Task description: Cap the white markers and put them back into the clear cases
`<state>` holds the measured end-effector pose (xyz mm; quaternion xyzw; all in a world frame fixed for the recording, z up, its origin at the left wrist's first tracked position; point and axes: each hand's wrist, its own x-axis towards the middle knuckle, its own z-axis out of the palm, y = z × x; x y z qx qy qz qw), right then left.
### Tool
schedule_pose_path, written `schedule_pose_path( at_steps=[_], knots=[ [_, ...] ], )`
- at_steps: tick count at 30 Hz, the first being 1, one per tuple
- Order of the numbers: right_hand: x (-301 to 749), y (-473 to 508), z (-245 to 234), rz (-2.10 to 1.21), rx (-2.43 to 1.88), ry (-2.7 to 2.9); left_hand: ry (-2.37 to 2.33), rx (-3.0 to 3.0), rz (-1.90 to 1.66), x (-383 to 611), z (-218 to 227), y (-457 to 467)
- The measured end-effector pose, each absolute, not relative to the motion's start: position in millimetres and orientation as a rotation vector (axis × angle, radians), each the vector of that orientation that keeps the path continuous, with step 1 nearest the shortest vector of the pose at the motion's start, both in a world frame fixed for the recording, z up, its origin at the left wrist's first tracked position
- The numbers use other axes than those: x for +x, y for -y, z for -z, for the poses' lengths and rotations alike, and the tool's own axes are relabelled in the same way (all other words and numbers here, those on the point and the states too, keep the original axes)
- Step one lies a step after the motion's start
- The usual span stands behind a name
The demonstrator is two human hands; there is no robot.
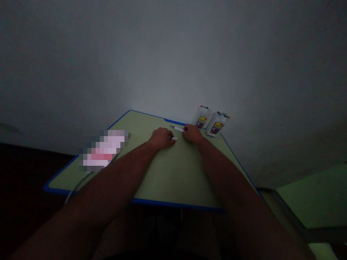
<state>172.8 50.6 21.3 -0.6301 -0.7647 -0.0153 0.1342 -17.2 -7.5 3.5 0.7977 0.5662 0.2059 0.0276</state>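
Note:
Both my forearms reach across a green desk [168,177] with a blue rim. My left hand [161,138] is curled closed on a small white cap [174,138] that pokes out to the right of its fingers. My right hand [192,133] is closed on a white pen [178,128], whose tip points left and away. The two hands rest on the desk's far part, a few centimetres apart. Light is dim and fine detail of the fingers is hard to make out.
Two packs of coloured markers [202,117] [217,124] lean against the white wall at the desk's far right corner. A blurred pinkish object [103,150] lies at the left with a cable [78,184] running off the edge. Another green surface [311,200] lies at the right.

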Motion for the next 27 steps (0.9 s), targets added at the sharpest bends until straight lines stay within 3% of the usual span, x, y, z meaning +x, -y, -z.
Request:
schedule_pose_path(
  at_steps=[7, 16, 27],
  knots=[
    [195, -9, -39, -0.096, -1.730, 2.073, -1.708, 2.425, -0.652, -19, -8, 11],
    [221, 20, -33, -0.710, -1.557, 1.603, -1.671, 2.374, -0.665, -22, -10, 11],
    [220, 32, -36, -1.062, -1.363, 1.277, -1.634, 2.432, -0.699, -23, -1, 2]
  ],
)
